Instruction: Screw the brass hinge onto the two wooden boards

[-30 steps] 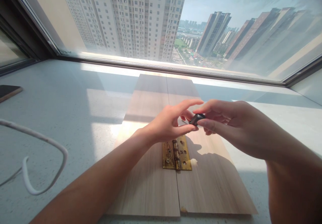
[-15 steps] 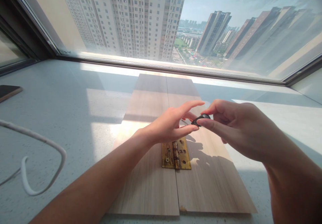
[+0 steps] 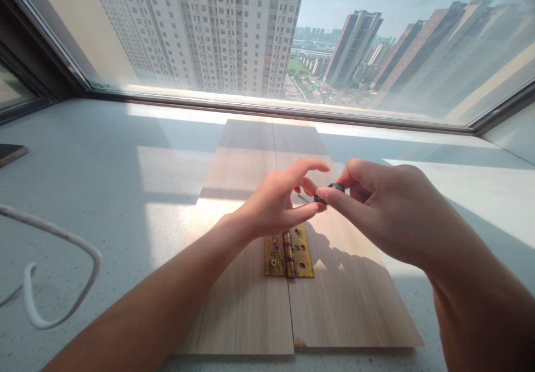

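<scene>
A short black-handled screwdriver (image 3: 336, 187) is held between both hands above the boards, its thin metal shaft pointing left. My right hand (image 3: 387, 210) pinches the handle between thumb and fingers. Around the handle's front end is my left hand (image 3: 276, 199), thumb against it, a curled finger on the far side and the index finger raised. Below lies a worn brass-coloured hinge (image 3: 288, 260) across the seam of two boards. A screw sits in its left leaf; the right leaf shows open holes. My left hand hides the hinge's far end.
The left board (image 3: 238, 316) and right board (image 3: 355, 316) lie side by side on a speckled white sill (image 3: 112, 193). A white cable (image 3: 94, 260) loops at the left. A dark flat object (image 3: 12, 153) lies at the far left. Behind stands a large window (image 3: 234, 37).
Both hands keep close together at the screwdriver. My right fingers have shifted on the handle, which has turned slightly. The whole view has shifted a little.
</scene>
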Demonstrator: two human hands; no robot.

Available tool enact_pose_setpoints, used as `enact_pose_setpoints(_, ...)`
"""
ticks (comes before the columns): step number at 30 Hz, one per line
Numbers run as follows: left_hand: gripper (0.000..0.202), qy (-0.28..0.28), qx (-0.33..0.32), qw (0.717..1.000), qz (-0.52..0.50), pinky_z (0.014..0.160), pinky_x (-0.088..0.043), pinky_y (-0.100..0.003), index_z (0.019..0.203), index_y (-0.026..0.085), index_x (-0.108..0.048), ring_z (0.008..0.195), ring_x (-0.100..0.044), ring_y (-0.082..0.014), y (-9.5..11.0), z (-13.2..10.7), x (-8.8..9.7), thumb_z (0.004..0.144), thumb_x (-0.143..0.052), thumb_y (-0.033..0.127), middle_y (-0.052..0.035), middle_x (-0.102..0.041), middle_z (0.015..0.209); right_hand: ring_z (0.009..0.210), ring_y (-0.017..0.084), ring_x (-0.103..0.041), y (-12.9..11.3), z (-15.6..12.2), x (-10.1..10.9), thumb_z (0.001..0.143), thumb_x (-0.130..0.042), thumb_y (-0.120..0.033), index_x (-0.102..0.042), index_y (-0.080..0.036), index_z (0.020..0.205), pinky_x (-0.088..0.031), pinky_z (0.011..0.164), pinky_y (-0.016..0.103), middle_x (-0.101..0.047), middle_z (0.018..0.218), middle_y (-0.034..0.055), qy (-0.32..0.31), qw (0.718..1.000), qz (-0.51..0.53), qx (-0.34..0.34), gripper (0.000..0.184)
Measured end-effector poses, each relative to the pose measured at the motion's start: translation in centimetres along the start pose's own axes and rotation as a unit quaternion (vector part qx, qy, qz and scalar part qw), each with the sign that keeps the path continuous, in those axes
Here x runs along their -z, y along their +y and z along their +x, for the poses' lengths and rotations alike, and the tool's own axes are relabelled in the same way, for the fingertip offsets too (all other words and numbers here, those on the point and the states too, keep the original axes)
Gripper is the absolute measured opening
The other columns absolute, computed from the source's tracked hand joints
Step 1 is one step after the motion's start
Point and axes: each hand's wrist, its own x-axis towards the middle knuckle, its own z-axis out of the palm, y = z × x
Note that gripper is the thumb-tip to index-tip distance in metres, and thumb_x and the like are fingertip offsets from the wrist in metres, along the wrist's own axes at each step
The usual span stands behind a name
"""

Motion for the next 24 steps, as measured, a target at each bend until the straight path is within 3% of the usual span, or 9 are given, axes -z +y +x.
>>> enact_pose_setpoints(2, 0.045, -0.014, -0.008, 1.000, 0.000, 0.053, -0.049, -0.023, 0.121, 0.021, -0.050, 0.083, -0.062, -0.0172, -0.1, -0.1, 0.1, 0.079, -0.064, 0.013, -0.0027, -0.072, 0.087, 0.039, 0.010, -0.032, -0.3, 0.0, -0.1, 0.083, -0.059, -0.043, -0.042, -0.023, 0.057, -0.026, 0.039, 0.024, -0.039, 0.041, -0.0065, 0.002, 1.000, -0.010, 0.000, 0.037)
enact_pose_setpoints(7, 0.043, -0.064, -0.028, 0.997, -0.021, 0.069, -0.054, -0.032, 0.125, 0.019, -0.049, 0.090, -0.068, -0.0197, -0.3, -0.3, 0.6, 0.084, -0.059, 0.014, -0.0064, -0.074, 0.095, 0.040, 0.010, -0.027, -0.9, -0.4, -0.6, 0.082, -0.056, -0.047, -0.030, -0.023, 0.052, -0.023, 0.041, 0.025, -0.029, 0.039, -0.0065, 0.002, 0.998, -0.056, -0.042, 0.047)
enact_pose_setpoints(10, 0.056, -0.099, -0.001, 0.994, -0.044, 0.072, -0.054, -0.032, 0.130, 0.021, -0.049, 0.101, -0.068, -0.0228, -0.1, -0.2, 1.4, 0.079, -0.073, 0.022, -0.0081, -0.073, 0.107, 0.043, 0.011, -0.026, -0.8, -0.6, -0.7, 0.079, -0.058, -0.050, -0.031, -0.023, 0.050, -0.024, 0.042, 0.025, -0.029, 0.041, -0.0059, 0.010, 0.996, -0.058, -0.068, 0.048)
enact_pose_setpoints(12, 0.050, -0.058, 0.011, 0.996, -0.071, 0.078, -0.054, -0.033, 0.123, 0.021, -0.057, 0.099, -0.068, -0.0215, 0.1, 0.1, 2.1, 0.078, -0.076, 0.028, -0.0074, -0.073, 0.106, 0.044, 0.011, -0.025, -0.6, -0.5, -0.6, 0.076, -0.061, -0.050, -0.031, -0.023, 0.049, -0.024, 0.042, 0.026, -0.029, 0.042, -0.0053, 0.011, 0.995, -0.062, -0.080, 0.049)
enact_pose_setpoints(15, 0.012, 0.097, 0.004, 0.991, -0.092, 0.077, -0.054, -0.030, 0.095, 0.017, -0.066, 0.080, -0.069, -0.0150, 0.1, 0.5, 3.3, 0.088, -0.062, 0.024, -0.0035, -0.073, 0.082, 0.044, 0.011, -0.029, -0.4, -0.1, -0.5, 0.076, -0.061, -0.050, -0.034, -0.022, 0.047, -0.026, 0.044, 0.027, -0.032, 0.042, -0.0038, -0.010, 0.994, -0.070, -0.087, 0.048)
enact_pose_setpoints(17, 0.013, 0.153, 0.011, 0.986, -0.071, 0.073, -0.054, -0.029, 0.084, 0.016, -0.066, 0.073, -0.067, -0.0135, -0.1, 0.5, 4.0, 0.089, -0.056, 0.022, -0.0022, -0.070, 0.073, 0.046, 0.013, -0.036, -0.4, 0.2, -0.5, 0.080, -0.058, -0.047, -0.047, -0.022, 0.050, -0.029, 0.047, 0.028, -0.042, 0.046, -0.0019, -0.028, 0.994, -0.069, -0.079, 0.041)
enact_pose_setpoints(20, 0.016, 0.125, 0.043, 0.991, -0.005, 0.070, -0.053, -0.028, 0.084, 0.015, -0.067, 0.072, -0.066, -0.0141, -0.5, -0.7, 5.0, 0.090, -0.054, 0.024, -0.0032, -0.071, 0.074, 0.056, 0.016, -0.051, -0.5, 0.3, -0.9, 0.087, -0.052, -0.041, -0.069, -0.025, 0.071, -0.035, 0.054, 0.030, -0.061, 0.062, 0.0005, -0.057, 0.997, -0.038, -0.039, 0.029)
enact_pose_setpoints(24, 0.020, 0.088, 0.086, 0.982, 0.145, 0.063, -0.047, -0.026, 0.083, 0.017, -0.068, 0.076, -0.065, -0.0156, -1.3, -4.1, 7.2, 0.092, -0.053, 0.028, -0.0030, -0.072, 0.079, 0.059, 0.019, -0.055, -0.5, 0.4, -0.7, 0.091, -0.048, -0.048, -0.070, -0.026, 0.082, -0.035, 0.053, 0.031, -0.066, 0.066, 0.0019, -0.127, 0.988, -0.075, -0.034, 0.033)
